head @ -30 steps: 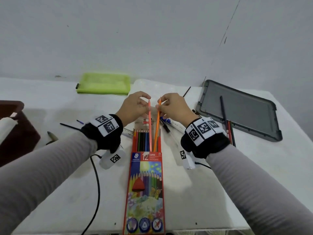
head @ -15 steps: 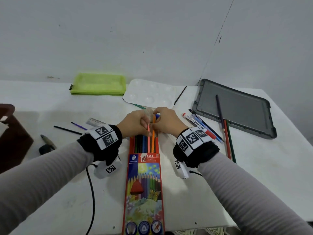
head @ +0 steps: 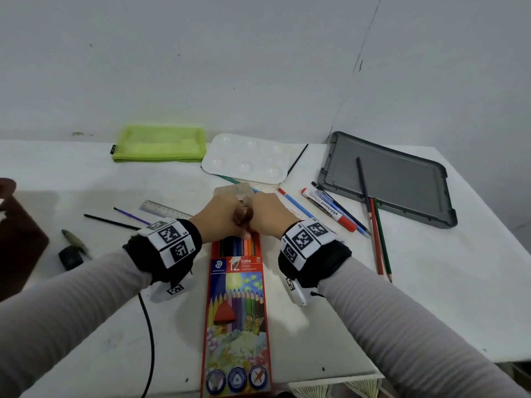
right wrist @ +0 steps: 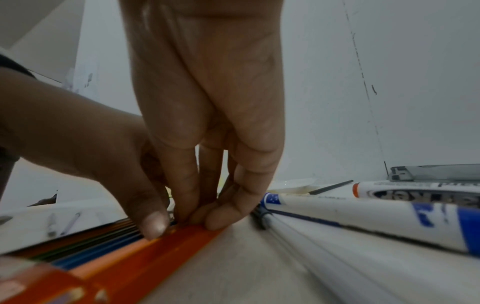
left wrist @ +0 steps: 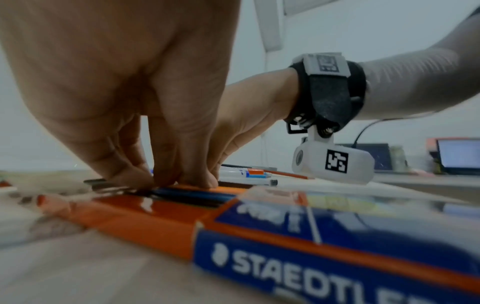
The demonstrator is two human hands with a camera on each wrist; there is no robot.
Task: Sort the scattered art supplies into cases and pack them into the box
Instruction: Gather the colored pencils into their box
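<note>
White table (head: pixel 431 297), grey wall (head: pixel 258 67).
</note>
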